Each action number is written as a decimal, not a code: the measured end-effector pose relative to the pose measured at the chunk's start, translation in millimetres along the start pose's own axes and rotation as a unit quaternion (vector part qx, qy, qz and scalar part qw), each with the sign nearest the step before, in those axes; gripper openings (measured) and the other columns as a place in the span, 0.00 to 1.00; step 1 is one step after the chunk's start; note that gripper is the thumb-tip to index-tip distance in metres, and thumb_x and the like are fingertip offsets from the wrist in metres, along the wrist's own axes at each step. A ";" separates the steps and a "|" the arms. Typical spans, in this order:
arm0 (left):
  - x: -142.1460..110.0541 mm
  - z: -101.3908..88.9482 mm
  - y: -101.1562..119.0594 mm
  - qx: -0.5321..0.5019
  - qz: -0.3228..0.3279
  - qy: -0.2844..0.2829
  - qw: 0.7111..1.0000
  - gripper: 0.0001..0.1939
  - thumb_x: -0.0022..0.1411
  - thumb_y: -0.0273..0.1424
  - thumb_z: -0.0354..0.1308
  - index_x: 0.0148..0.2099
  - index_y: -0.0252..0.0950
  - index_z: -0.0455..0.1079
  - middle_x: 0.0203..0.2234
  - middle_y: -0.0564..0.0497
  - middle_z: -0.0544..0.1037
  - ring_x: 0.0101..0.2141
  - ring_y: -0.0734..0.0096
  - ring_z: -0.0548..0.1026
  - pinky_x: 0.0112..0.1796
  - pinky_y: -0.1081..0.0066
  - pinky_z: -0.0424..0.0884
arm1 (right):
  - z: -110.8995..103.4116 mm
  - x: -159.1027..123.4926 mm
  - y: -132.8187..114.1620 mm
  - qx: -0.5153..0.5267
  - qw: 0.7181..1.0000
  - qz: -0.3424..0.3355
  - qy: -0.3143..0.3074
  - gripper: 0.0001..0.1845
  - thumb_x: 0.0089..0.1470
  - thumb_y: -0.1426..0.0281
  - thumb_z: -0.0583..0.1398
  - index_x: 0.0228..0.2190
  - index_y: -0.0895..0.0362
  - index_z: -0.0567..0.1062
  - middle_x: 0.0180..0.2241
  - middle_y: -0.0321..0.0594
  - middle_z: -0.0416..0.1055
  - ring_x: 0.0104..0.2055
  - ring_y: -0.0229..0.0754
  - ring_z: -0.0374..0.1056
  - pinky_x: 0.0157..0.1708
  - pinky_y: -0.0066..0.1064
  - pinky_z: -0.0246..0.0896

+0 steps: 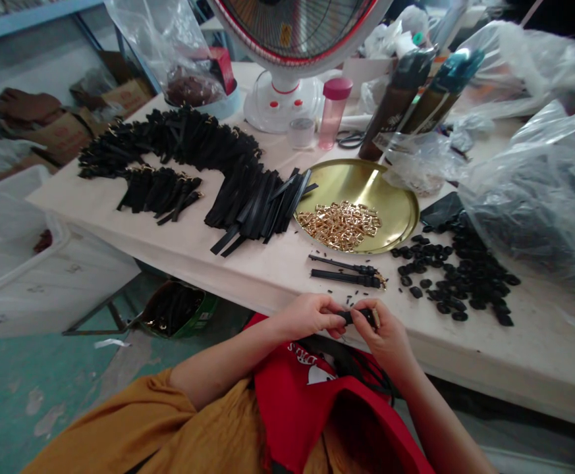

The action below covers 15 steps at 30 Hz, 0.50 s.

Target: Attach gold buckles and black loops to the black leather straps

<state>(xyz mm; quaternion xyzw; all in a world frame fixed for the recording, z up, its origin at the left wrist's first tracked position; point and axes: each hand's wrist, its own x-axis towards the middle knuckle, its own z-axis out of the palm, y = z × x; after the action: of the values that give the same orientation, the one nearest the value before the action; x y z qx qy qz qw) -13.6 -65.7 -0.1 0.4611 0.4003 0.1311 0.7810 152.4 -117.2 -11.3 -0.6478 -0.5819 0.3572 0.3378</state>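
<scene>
Both hands meet at the table's front edge around one black strap [350,317] with a gold buckle [376,318] at its right end. My left hand [317,315] pinches the strap's left part. Closed round the buckle end is my right hand [381,329], its thumb pressed on the strap. Just beyond the hands lie two finished-looking black straps [346,276] with gold buckles, side by side. Small dark bits are scattered around them. A gold tray [396,191] behind holds a heap of gold buckles [341,225]. To the right are many small black loops [460,276].
Black strips [262,204] lie left of the tray, with a long pile of buckled straps [168,141] beyond. A fan [287,99], a pink-lidded bottle [334,115], scissors [350,139] and two spray cans [396,99] stand or lie behind. Plastic bags [539,184] crowd the right.
</scene>
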 end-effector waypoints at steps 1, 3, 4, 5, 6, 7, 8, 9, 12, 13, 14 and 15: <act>0.2 1.0 -0.8 0.025 0.008 0.002 1.000 0.12 0.50 0.30 0.57 0.38 0.30 0.68 0.25 0.52 0.74 0.24 0.77 0.72 0.31 0.74 0.67 | -1.5 -1.2 -0.4 -0.033 0.999 -0.015 -0.006 0.07 0.51 0.63 0.54 0.29 0.54 0.66 0.19 0.33 0.63 0.20 0.37 0.57 0.21 0.29 0.52; 0.5 2.6 -1.2 0.083 0.025 0.001 0.996 0.10 0.51 0.30 0.55 0.36 0.31 0.69 0.25 0.53 0.74 0.25 0.77 0.72 0.31 0.74 0.67 | -4.1 -2.8 -1.5 -0.088 0.995 -0.040 -0.024 0.07 0.52 0.64 0.53 0.29 0.53 0.66 0.21 0.34 0.65 0.21 0.38 0.60 0.22 0.30 0.53; 0.4 3.3 -0.7 0.111 0.032 -0.001 0.993 0.10 0.51 0.31 0.55 0.36 0.31 0.69 0.24 0.53 0.74 0.26 0.76 0.72 0.32 0.74 0.66 | -5.1 -3.1 -2.1 -0.106 0.992 -0.052 -0.032 0.06 0.52 0.64 0.53 0.29 0.53 0.66 0.22 0.35 0.67 0.22 0.39 0.62 0.23 0.30 0.54; 0.3 4.0 0.1 0.135 0.038 -0.002 0.990 0.10 0.52 0.31 0.54 0.35 0.31 0.70 0.24 0.53 0.74 0.26 0.75 0.72 0.32 0.75 0.66 | -5.8 -3.0 -2.4 -0.120 0.990 -0.066 -0.037 0.06 0.52 0.64 0.53 0.29 0.53 0.66 0.23 0.37 0.68 0.23 0.40 0.63 0.24 0.31 0.55; 0.0 4.6 1.2 0.152 0.042 -0.002 0.987 0.10 0.52 0.31 0.53 0.35 0.31 0.70 0.23 0.53 0.74 0.27 0.75 0.72 0.32 0.74 0.66 | -6.3 -2.5 -2.2 -0.131 0.988 -0.076 -0.038 0.06 0.51 0.64 0.53 0.28 0.53 0.66 0.23 0.38 0.68 0.24 0.41 0.64 0.25 0.31 0.55; -0.3 5.1 2.2 0.160 0.045 -0.002 0.986 0.10 0.52 0.31 0.53 0.36 0.31 0.70 0.24 0.53 0.74 0.27 0.74 0.72 0.32 0.74 0.66 | -6.5 -1.8 -1.6 -0.139 0.986 -0.082 -0.035 0.06 0.51 0.64 0.53 0.28 0.53 0.66 0.24 0.38 0.69 0.24 0.42 0.64 0.25 0.32 0.55; -0.6 5.5 3.2 0.160 0.048 -0.004 0.986 0.11 0.52 0.30 0.52 0.37 0.32 0.70 0.25 0.53 0.75 0.28 0.74 0.73 0.33 0.74 0.66 | -6.5 -0.9 -0.4 -0.143 0.986 -0.083 -0.030 0.06 0.51 0.64 0.53 0.28 0.53 0.66 0.24 0.39 0.69 0.25 0.42 0.65 0.25 0.32 0.55; -0.6 5.8 3.8 0.151 0.050 -0.008 0.987 0.11 0.52 0.29 0.52 0.38 0.32 0.70 0.26 0.52 0.75 0.29 0.74 0.73 0.33 0.74 0.67 | -6.3 -0.1 1.2 -0.144 0.986 -0.078 -0.023 0.06 0.51 0.64 0.53 0.28 0.53 0.66 0.23 0.38 0.69 0.24 0.43 0.65 0.25 0.32 0.55; 1.2 6.3 3.1 0.089 0.040 -0.020 0.995 0.14 0.50 0.24 0.51 0.41 0.31 0.68 0.29 0.51 0.75 0.29 0.76 0.73 0.33 0.75 0.67 | -4.4 1.7 6.8 -0.120 0.992 -0.049 -0.004 0.07 0.52 0.63 0.52 0.29 0.53 0.65 0.22 0.36 0.67 0.23 0.41 0.63 0.25 0.31 0.55; 2.6 6.6 1.9 0.063 0.032 -0.019 0.997 0.14 0.50 0.24 0.52 0.41 0.30 0.68 0.29 0.51 0.75 0.27 0.77 0.72 0.33 0.75 0.67 | -3.3 2.0 8.3 -0.107 0.993 -0.042 0.002 0.07 0.52 0.63 0.52 0.29 0.53 0.65 0.22 0.36 0.67 0.23 0.40 0.62 0.25 0.31 0.54; 4.3 7.2 0.5 0.037 0.025 -0.016 0.999 0.13 0.50 0.24 0.52 0.40 0.29 0.67 0.28 0.51 0.75 0.25 0.79 0.71 0.32 0.75 0.67 | -2.2 2.2 9.4 -0.096 0.995 -0.036 0.010 0.07 0.52 0.63 0.52 0.29 0.53 0.65 0.22 0.35 0.66 0.23 0.40 0.62 0.25 0.31 0.54; 6.2 8.1 -1.0 0.013 0.020 -0.011 1.000 0.12 0.50 0.24 0.53 0.40 0.29 0.67 0.27 0.51 0.75 0.24 0.80 0.70 0.30 0.76 0.66 | -1.0 2.3 10.1 -0.086 0.996 -0.030 0.019 0.07 0.52 0.63 0.52 0.29 0.53 0.65 0.22 0.35 0.66 0.23 0.39 0.61 0.24 0.30 0.54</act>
<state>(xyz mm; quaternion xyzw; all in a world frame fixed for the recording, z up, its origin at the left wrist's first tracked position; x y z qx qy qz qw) -3.8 -67.6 -2.0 0.4805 0.3838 0.1365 0.7766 158.6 -115.8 -19.7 -0.6635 -0.6231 0.2828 0.3025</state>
